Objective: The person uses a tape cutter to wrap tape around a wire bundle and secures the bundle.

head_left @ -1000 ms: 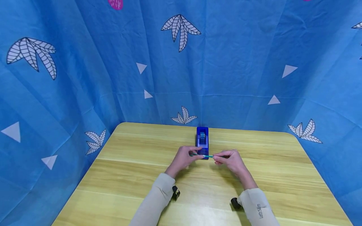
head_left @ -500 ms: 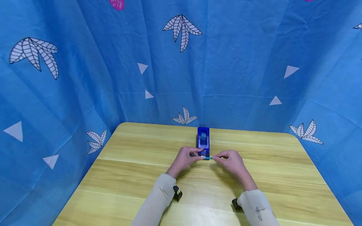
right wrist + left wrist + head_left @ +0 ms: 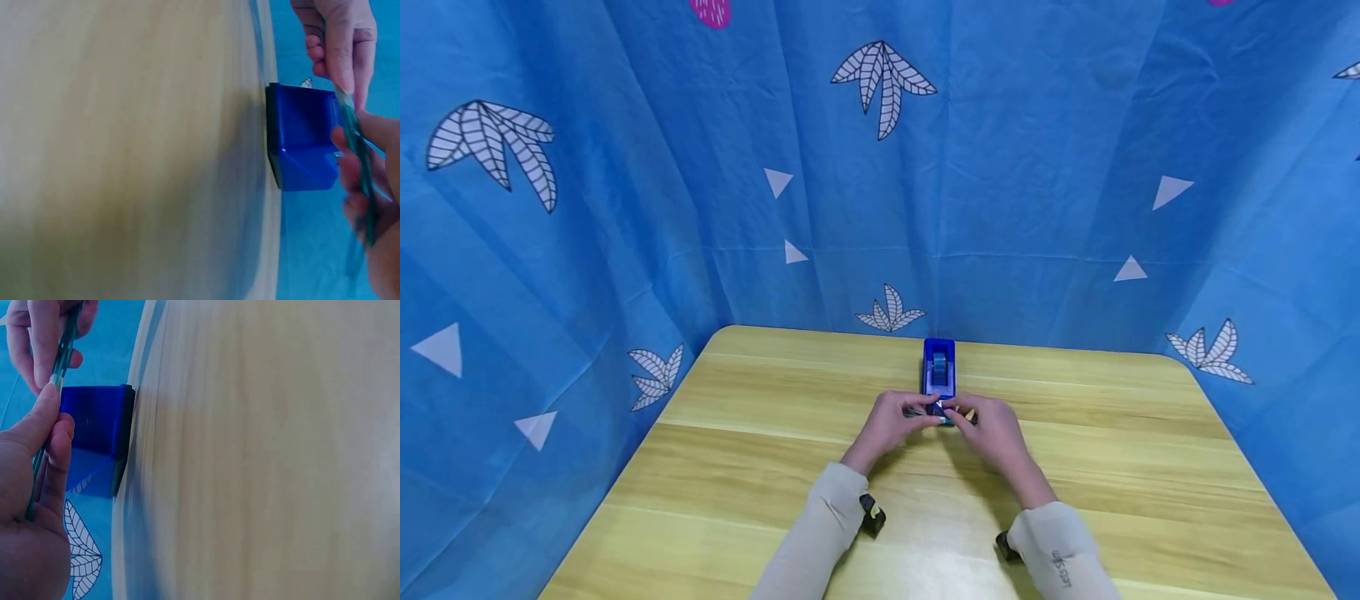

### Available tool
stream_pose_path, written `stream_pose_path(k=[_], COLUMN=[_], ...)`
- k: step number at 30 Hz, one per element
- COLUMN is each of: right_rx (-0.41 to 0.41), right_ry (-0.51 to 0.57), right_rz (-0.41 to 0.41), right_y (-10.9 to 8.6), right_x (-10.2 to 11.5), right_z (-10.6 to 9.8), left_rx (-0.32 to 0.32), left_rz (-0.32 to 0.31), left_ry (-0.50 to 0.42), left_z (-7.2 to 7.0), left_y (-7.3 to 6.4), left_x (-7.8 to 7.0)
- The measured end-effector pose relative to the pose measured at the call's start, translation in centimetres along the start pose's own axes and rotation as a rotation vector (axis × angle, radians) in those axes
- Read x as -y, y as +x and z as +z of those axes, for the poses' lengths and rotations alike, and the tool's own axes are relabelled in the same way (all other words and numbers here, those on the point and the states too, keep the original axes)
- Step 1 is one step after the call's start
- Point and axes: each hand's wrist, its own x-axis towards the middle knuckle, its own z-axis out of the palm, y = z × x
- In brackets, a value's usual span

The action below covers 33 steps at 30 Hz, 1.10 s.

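Note:
My left hand [image 3: 886, 423] pinches a bundle of thin green strands [image 3: 65, 350] between thumb and fingers. From the other side my right hand [image 3: 994, 432] grips the same bundle, its fingertips close to the left ones. A pale, shiny bit like clear tape [image 3: 57, 380] shows on the strands where the two hands meet. Directly behind them stands a blue tape dispenser [image 3: 939, 367] with a roll in it, its front end overlapped by the fingers in the head view. Both wrist views show the dispenser's blue front just beyond the bundle.
The wooden table [image 3: 760, 467] has rounded far corners. A blue curtain [image 3: 1022, 167] with leaf prints hangs behind and at both sides. Each wrist carries a small black camera.
My right hand has moved left along the green bundle, up to the left fingertips. The left hand keeps nearly the same place, and the dispenser stays put.

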Motion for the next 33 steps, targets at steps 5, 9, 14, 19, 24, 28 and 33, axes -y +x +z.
stream_pose_path(k=[5,9,14,19,24,28,33], right_rx=[-0.111,-0.139,-0.132,-0.121,-0.092,-0.073,-0.038], right_ry=[-0.082,-0.148,-0.154,-0.169,-0.206,-0.221,-0.235], right_rz=[-0.075,-0.113,-0.107,-0.104,-0.093,-0.088,-0.087], right_y=[-0.1,0.0,0.2,0.3,0.3,0.4,0.4], right_x=[0.1,0.4,0.7,0.9,1.1,1.3,1.7], right_z=[0.4,0.4,0.4,0.3,0.1,0.1,0.0], left_rx=[-0.004,-0.007,-0.015,-0.024,-0.029,-0.037,-0.045], left_rz=[0.008,0.012,0.011,0.028,0.032,0.031,0.034], left_ry=[-0.03,-0.027,-0.005,0.006,0.01,0.029,0.051], left_z=[0.1,0.2,0.2,0.3,0.4,0.5,0.4], left_y=[-0.1,-0.2,-0.4,-0.3,-0.3,-0.3,-0.3], left_x=[-0.2,-0.4,-0.4,-0.3,-0.3,-0.3,-0.4])
